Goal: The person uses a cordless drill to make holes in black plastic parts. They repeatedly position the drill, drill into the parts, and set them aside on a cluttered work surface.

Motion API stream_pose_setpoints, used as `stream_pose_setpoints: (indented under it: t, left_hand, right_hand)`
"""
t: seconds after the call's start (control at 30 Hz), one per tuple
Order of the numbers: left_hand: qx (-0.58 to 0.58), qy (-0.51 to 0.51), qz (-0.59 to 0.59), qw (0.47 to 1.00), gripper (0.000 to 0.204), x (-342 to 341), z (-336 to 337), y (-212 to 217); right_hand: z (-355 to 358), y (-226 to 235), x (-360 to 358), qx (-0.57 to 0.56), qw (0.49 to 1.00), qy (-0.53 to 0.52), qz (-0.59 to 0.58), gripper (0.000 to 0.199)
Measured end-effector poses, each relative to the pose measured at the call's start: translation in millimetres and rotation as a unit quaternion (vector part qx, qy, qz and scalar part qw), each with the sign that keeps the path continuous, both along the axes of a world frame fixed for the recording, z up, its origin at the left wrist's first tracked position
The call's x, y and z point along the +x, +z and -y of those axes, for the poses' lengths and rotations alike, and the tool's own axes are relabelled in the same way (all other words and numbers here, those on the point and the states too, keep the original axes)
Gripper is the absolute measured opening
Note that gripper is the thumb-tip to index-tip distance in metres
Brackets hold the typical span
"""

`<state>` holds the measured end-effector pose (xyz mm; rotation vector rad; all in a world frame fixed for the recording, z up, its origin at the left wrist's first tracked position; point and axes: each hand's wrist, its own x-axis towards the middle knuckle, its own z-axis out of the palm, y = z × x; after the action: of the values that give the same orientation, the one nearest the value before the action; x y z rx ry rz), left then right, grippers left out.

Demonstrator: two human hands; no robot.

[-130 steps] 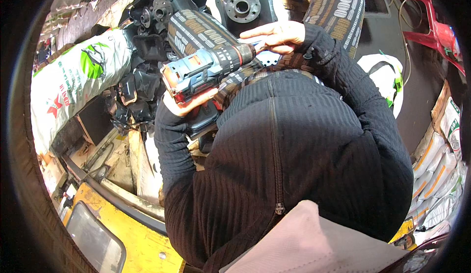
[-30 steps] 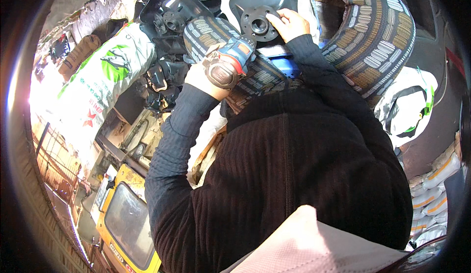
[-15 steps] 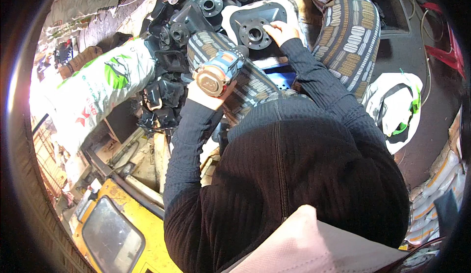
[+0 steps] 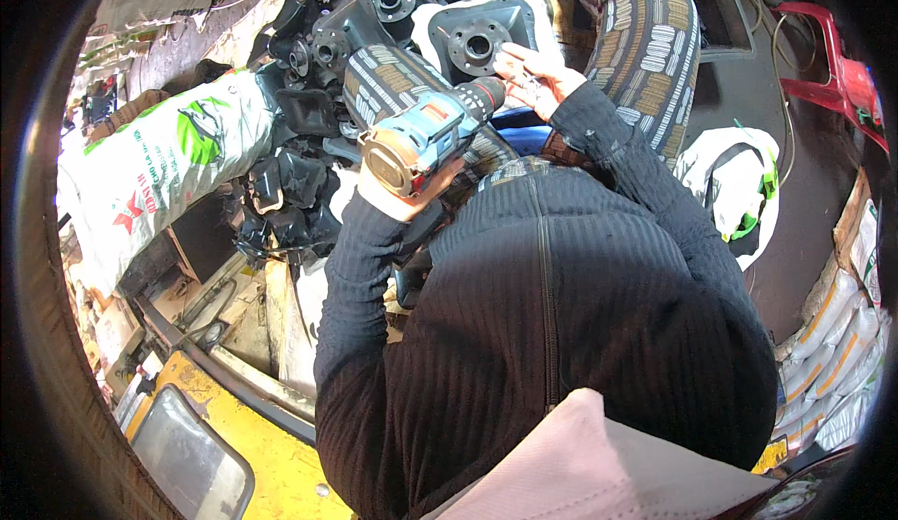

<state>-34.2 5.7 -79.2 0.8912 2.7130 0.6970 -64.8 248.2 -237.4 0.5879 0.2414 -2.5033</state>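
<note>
My left hand (image 4: pixel 398 200) is wrapped round the grip of a blue cordless drill (image 4: pixel 432 125), its chuck pointing toward my right hand. My right hand (image 4: pixel 554 82) is half curled, palm partly up, holding small shiny metal pieces too small to make out exactly. The drill's tip reaches close to these fingers; whether it touches them I cannot tell. Just beyond lies a black metal part with a round, holed flange (image 4: pixel 478 47) and a raised centre hub. It rests on white material (image 4: pixel 535 13) between my patterned trouser legs.
Several similar black flanged parts (image 4: pixel 391 0) are heaped at the far left. A white and green sack (image 4: pixel 178 151) lies left of them. At right are a white bag (image 4: pixel 734 188) and a red frame (image 4: pixel 828 71). A yellow machine panel (image 4: pixel 201 408) is at lower left.
The drill has swung to point right, its chuck now near my right hand. My right hand has drawn back from the flange and turned, showing small metal pieces in it. The view shifted slightly.
</note>
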Motion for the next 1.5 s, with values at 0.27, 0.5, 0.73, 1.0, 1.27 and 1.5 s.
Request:
stream_pose_setpoints:
  t: [0.27, 0.5, 0.73, 1.0, 1.27, 1.5]
  left_hand:
    - [-0.042, -0.021, 0.046, 0.998, 0.047, -1.0, 3.0, 2.3]
    - [-0.017, -0.029, 0.046, 0.998, 0.044, -3.1, 6.7, 2.8]
    - [0.126, 0.108, 0.233, 0.958, 0.047, -1.8, -1.5, 16.3]
    - [-0.011, 0.016, 0.125, 0.992, 0.046, -3.7, 2.9, 22.3]
    - [-0.032, -0.029, 0.025, 0.999, 0.049, -3.1, 11.9, 26.8]
    - [-0.033, 0.001, 0.089, 0.996, 0.044, -8.0, 9.8, 33.0]
  right_hand:
    - [2.5, 21.7, -9.3, 0.171, 0.981, 0.071, -0.061, 0.045]
    - [8.9, 21.1, -12.9, 0.213, 0.970, 0.074, -0.095, 0.044]
    - [16.5, 21.3, -16.0, 0.301, 0.932, 0.146, -0.138, 0.043]
    - [16.9, 31.4, -14.6, 0.309, 0.920, 0.188, -0.148, 0.043]
    - [16.4, 21.2, -12.4, 0.126, 0.983, 0.127, 0.050, 0.031]
    - [8.6, 12.6, -3.1, 0.091, 0.988, 0.122, -0.038, 0.034]
